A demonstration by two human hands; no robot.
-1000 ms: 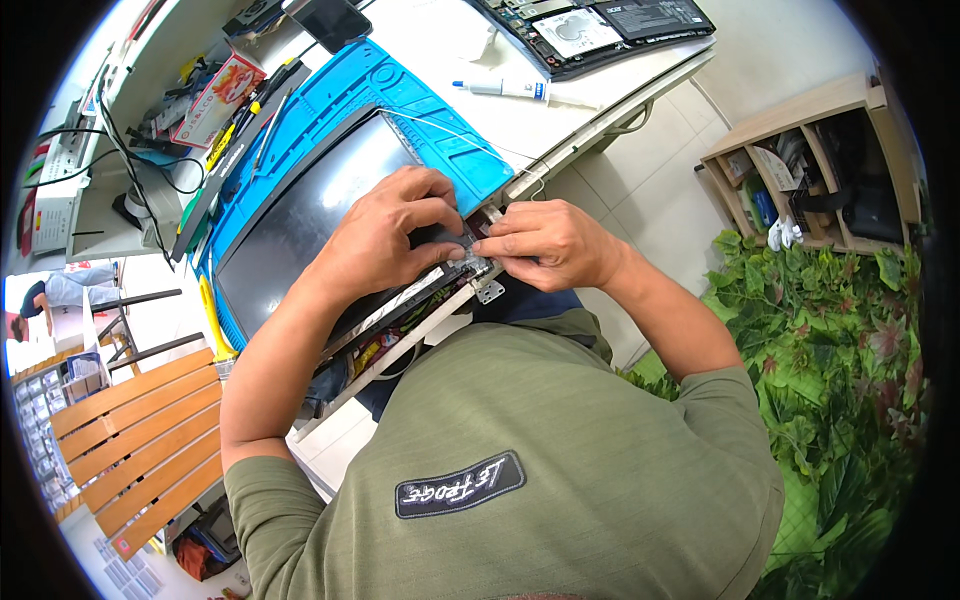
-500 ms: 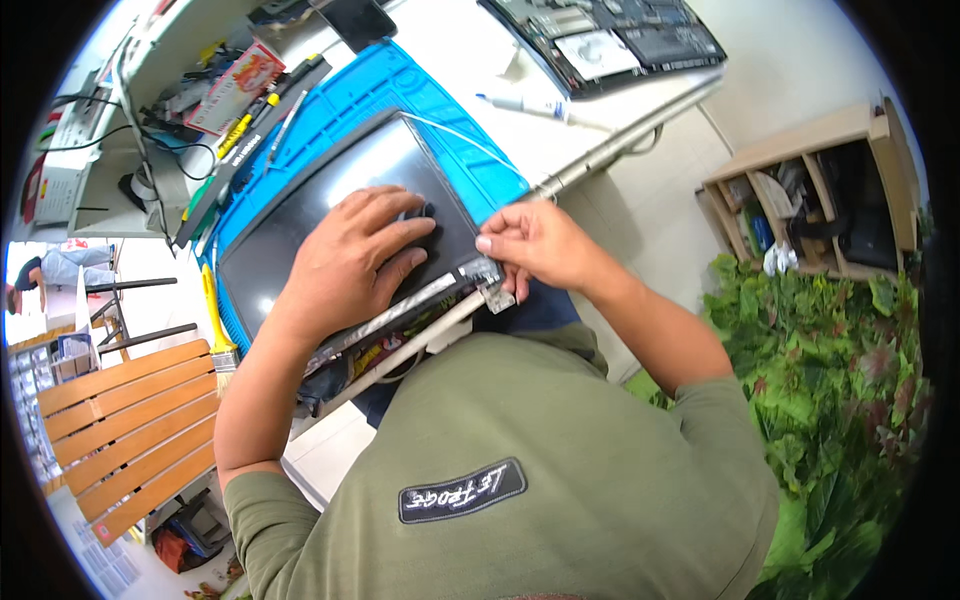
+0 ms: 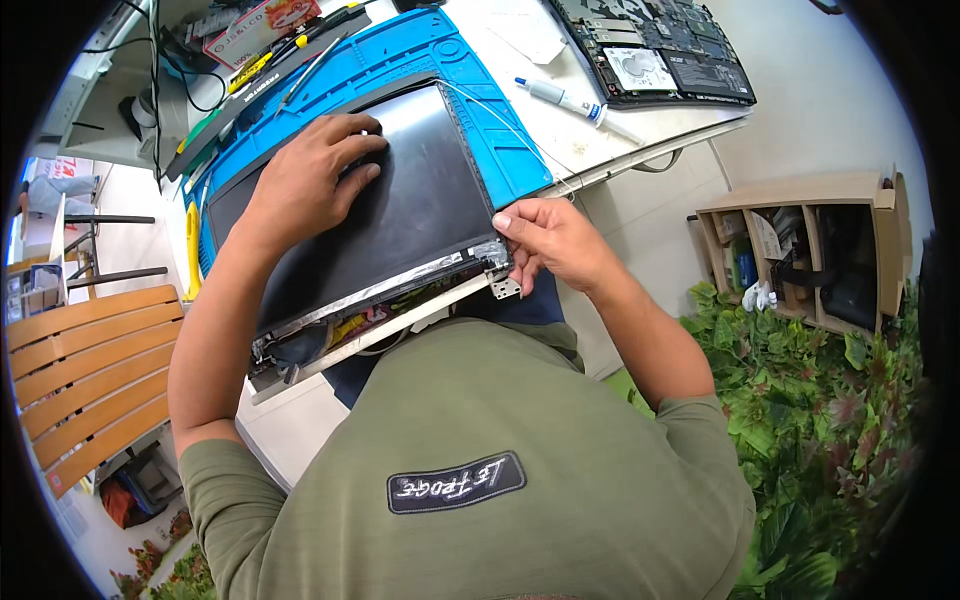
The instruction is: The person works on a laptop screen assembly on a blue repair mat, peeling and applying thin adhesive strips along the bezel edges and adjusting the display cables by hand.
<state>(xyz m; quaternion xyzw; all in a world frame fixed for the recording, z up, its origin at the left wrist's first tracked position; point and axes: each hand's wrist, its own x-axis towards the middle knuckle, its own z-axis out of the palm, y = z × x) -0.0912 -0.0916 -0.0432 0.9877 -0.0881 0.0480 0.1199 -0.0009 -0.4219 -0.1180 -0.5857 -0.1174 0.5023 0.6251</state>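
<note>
A dark laptop screen panel lies on a blue silicone mat, with foil-coloured strips along its lower edge and a metal hinge plate at the lower right corner. My left hand rests on the upper left of the panel, fingers apart and slightly bent. My right hand grips the panel’s right edge near that corner between thumb and fingers; the fingertips underneath are partly hidden. A thin white cable runs over the mat beside the panel.
An opened laptop base and a white syringe sit on the white desk. Tools and a box line its back left. A wooden slatted chair stands left, a cubby shelf and leafy greenery right.
My left hand has left the hinge corner and moved up and left across the panel. My right hand has shifted onto the right edge. The camera’s view has shifted too.
</note>
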